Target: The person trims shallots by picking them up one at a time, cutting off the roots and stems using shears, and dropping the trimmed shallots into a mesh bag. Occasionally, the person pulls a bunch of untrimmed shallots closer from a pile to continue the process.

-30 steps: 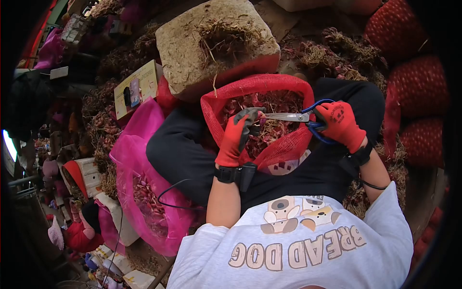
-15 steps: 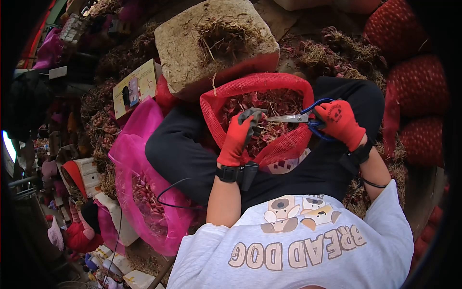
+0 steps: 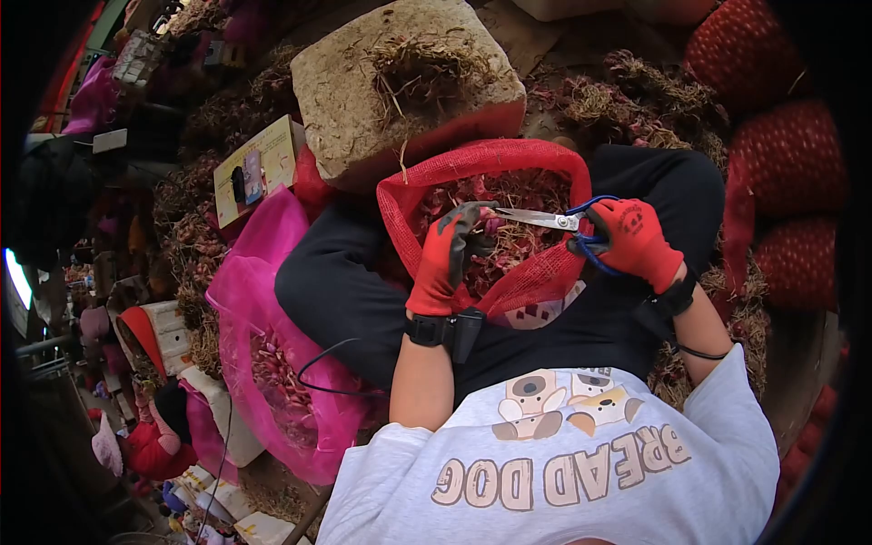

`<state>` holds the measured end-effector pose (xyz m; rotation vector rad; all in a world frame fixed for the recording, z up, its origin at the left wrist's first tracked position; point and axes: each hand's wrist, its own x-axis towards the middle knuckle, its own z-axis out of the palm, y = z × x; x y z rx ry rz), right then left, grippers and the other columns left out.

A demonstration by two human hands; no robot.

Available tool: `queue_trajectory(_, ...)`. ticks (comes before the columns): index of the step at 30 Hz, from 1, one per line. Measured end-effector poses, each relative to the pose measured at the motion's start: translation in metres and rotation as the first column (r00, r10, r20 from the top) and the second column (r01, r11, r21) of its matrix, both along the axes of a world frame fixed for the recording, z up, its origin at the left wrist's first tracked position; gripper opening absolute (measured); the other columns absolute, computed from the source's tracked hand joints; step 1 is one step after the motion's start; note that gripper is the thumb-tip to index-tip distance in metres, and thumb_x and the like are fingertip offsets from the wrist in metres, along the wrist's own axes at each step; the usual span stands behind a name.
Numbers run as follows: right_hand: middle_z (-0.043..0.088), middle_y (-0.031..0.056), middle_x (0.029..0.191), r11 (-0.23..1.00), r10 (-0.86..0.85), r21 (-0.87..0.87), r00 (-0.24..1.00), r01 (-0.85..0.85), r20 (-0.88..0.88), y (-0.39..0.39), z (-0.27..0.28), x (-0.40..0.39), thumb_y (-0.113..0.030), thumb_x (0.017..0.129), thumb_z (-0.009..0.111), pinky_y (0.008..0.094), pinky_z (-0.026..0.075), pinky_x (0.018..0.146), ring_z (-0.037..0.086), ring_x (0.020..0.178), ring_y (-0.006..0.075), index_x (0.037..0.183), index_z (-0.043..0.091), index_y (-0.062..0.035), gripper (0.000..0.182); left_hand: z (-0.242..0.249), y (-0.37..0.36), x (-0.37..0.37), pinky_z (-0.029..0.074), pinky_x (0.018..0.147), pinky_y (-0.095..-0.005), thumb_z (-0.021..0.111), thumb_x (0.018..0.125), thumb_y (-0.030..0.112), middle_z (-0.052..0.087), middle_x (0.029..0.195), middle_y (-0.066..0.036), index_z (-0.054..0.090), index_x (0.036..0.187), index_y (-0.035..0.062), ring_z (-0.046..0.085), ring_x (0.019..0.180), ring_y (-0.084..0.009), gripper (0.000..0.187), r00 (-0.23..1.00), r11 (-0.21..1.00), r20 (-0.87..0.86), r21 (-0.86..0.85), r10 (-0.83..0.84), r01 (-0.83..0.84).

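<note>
My right hand [image 3: 633, 238], in a red and dark grey glove, is closed round the blue handles of a pair of scissors [image 3: 536, 217]. The blades point left, their tips by the fingertips of my left hand [image 3: 447, 254]. That hand, in a matching glove, pinches a small pinkish shallot [image 3: 489, 213], mostly hidden by the fingers. Below both hands, an open red mesh bag [image 3: 392, 204] between my legs holds reddish shallots and dry scraps [image 3: 527, 186].
A worn foam block [image 3: 341, 100] with dry roots on top stands beyond the bag. To the left are a pink mesh bag [image 3: 238, 304] of shallots and a carton [image 3: 286, 150] with a phone on it. Filled red sacks [image 3: 786, 159] line the right. A person in red [image 3: 154, 450] is at lower left.
My left fingertips have risen slightly and turned. The scissors have shifted a little up and left, with the blades now closer together beside the left fingertips.
</note>
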<state>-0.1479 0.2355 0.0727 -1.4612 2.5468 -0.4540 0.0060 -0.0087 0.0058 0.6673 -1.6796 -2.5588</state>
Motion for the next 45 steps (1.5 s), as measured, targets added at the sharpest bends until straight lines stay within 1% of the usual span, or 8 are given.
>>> queue_trajectory(16, 0.061, 0.0072, 0.08, 0.985, 0.049, 0.168, 0.992, -0.029, -0.117, 0.009, -0.004, -0.003, -0.029, 0.066, 0.075, 0.0387, 0.045, 0.064, 0.061, 0.076, 0.0269, 0.089, 0.058, -0.0127, 0.032, -0.002, -0.002, 0.004, 0.051, 0.069, -0.0265, 0.053, 0.09, 0.052, 0.06, 0.106, -0.007, 0.051, 0.123, 0.0, 0.06, 0.077, -0.0123, 0.062, 0.994, 0.992, -0.049, -0.08, -0.101, 0.097)
queue_trajectory(22, 0.062, 0.0129, 0.085, 0.953, -0.145, -0.174, 0.881, 0.246, 0.451, -0.021, -0.006, 0.008, -0.024, 0.069, 0.076, 0.0373, 0.049, 0.064, 0.062, 0.077, 0.0316, 0.092, 0.061, -0.0077, 0.032, -0.004, 0.016, -0.005, 0.051, 0.071, -0.0264, 0.05, 0.096, 0.035, 0.06, 0.101, -0.004, 0.053, 0.123, 0.004, 0.061, 0.08, -0.0139, 0.041, 0.992, 0.907, 0.002, 0.406, 0.124, -0.114)
queue_trajectory(25, 0.063, 0.0146, 0.087, 0.917, -0.055, -0.345, 0.919, 0.202, 0.391, -0.052, -0.015, 0.024, -0.023, 0.073, 0.075, 0.0357, 0.049, 0.069, 0.062, 0.08, 0.0318, 0.095, 0.062, -0.0048, 0.031, -0.008, 0.028, -0.008, 0.052, 0.075, -0.0269, 0.047, 0.098, 0.029, 0.06, 0.107, -0.006, 0.052, 0.125, 0.0045, 0.061, 0.09, -0.015, 0.037, 0.987, 0.88, -0.001, 0.452, 0.162, -0.144)
queue_trajectory(28, 0.062, 0.015, 0.088, 0.875, -0.004, -0.453, 0.94, 0.168, 0.341, -0.081, -0.042, 0.036, -0.015, 0.075, 0.074, 0.0329, 0.048, 0.072, 0.061, 0.076, 0.0269, 0.103, 0.061, -0.0016, 0.033, -0.012, 0.035, -0.008, 0.051, 0.082, -0.0281, 0.043, 0.099, 0.024, 0.061, 0.107, -0.007, 0.053, 0.122, 0.0032, 0.061, 0.096, -0.0157, 0.032, 0.973, 0.98, -0.224, -0.198, -0.055, 0.01)
queue_trajectory(33, 0.062, 0.0159, 0.092, 0.852, 0.158, -0.476, 0.76, 0.218, 0.63, -0.088, -0.038, 0.033, -0.013, 0.076, 0.07, 0.0365, 0.049, 0.073, 0.061, 0.082, 0.0333, 0.101, 0.06, -0.0028, 0.029, -0.019, 0.02, 0.003, 0.052, 0.077, -0.0273, 0.044, 0.099, 0.022, 0.063, 0.102, -0.005, 0.055, 0.114, 0.0021, 0.062, 0.089, -0.0139, 0.028, 0.993, 0.884, -0.113, 0.468, 0.045, 0.013)
queue_trajectory(36, 0.062, 0.0159, 0.095, 0.884, 0.157, -0.452, 0.837, 0.117, 0.524, -0.086, -0.033, 0.031, -0.011, 0.076, 0.068, 0.037, 0.049, 0.074, 0.062, 0.084, 0.0346, 0.102, 0.06, -0.0031, 0.029, 0.0, 0.019, 0.002, 0.048, 0.068, -0.0239, 0.048, 0.097, 0.027, 0.061, 0.095, -0.001, 0.059, 0.108, 0.0047, 0.058, 0.077, -0.0117, 0.027, 0.988, 0.942, -0.052, -0.313, -0.142, 0.119)
queue_trajectory(40, 0.062, 0.0166, 0.094, 0.916, 0.08, -0.396, 0.938, 0.064, 0.338, -0.081, -0.044, 0.03, -0.01, 0.075, 0.069, 0.036, 0.049, 0.074, 0.061, 0.084, 0.0348, 0.105, 0.061, -0.0026, 0.032, -0.01, 0.031, -0.005, 0.045, 0.061, -0.0232, 0.049, 0.097, 0.033, 0.058, 0.086, 0.001, 0.059, 0.104, 0.0074, 0.053, 0.069, -0.0092, 0.029, 0.998, 0.955, -0.029, 0.292, 0.052, -0.041)
queue_trajectory(45, 0.066, 0.0117, 0.081, 0.826, 0.081, -0.483, 0.787, 0.29, 0.612, -0.083, -0.055, 0.024, -0.013, 0.08, 0.068, 0.0336, 0.05, 0.066, 0.063, 0.073, 0.0214, 0.102, 0.063, -0.0004, 0.026, -0.008, 0.027, -0.005, 0.045, 0.062, -0.0205, 0.05, 0.096, 0.034, 0.06, 0.086, 0.001, 0.059, 0.11, 0.009, 0.056, 0.071, -0.0076, 0.03, 0.996, 0.923, 0.09, 0.379, 0.024, -0.057)
